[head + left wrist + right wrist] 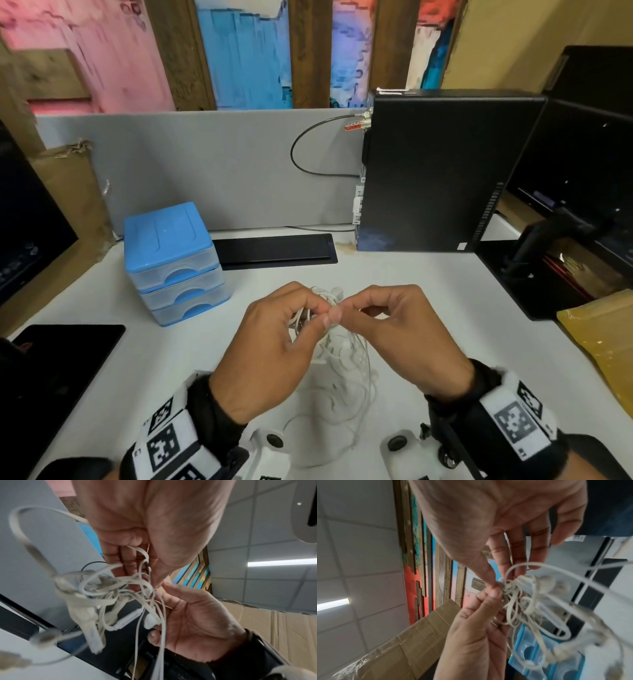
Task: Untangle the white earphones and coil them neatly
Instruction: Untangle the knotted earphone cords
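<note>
The white earphones [346, 363] are a tangled bundle held up above the white desk [137, 359], with loops hanging down to it. My left hand [315, 313] pinches the top of the knot between thumb and fingers. My right hand [352, 310] pinches a strand right beside it, fingertips almost touching the left ones. In the left wrist view the tangle [111, 595] with its inline remote hangs below my left hand [150, 574], and my right hand [188, 615] has strands running across its palm. In the right wrist view my right hand [501, 580] and left hand [488, 595] meet at the knot of the earphones [530, 601].
A blue three-drawer box [174, 260] stands at the left rear. A black computer tower [438, 171] stands at the right rear, with a black cable hatch [274, 248] between them. A black pad [61, 370] lies at the left and a yellow padded envelope [603, 346] at the right.
</note>
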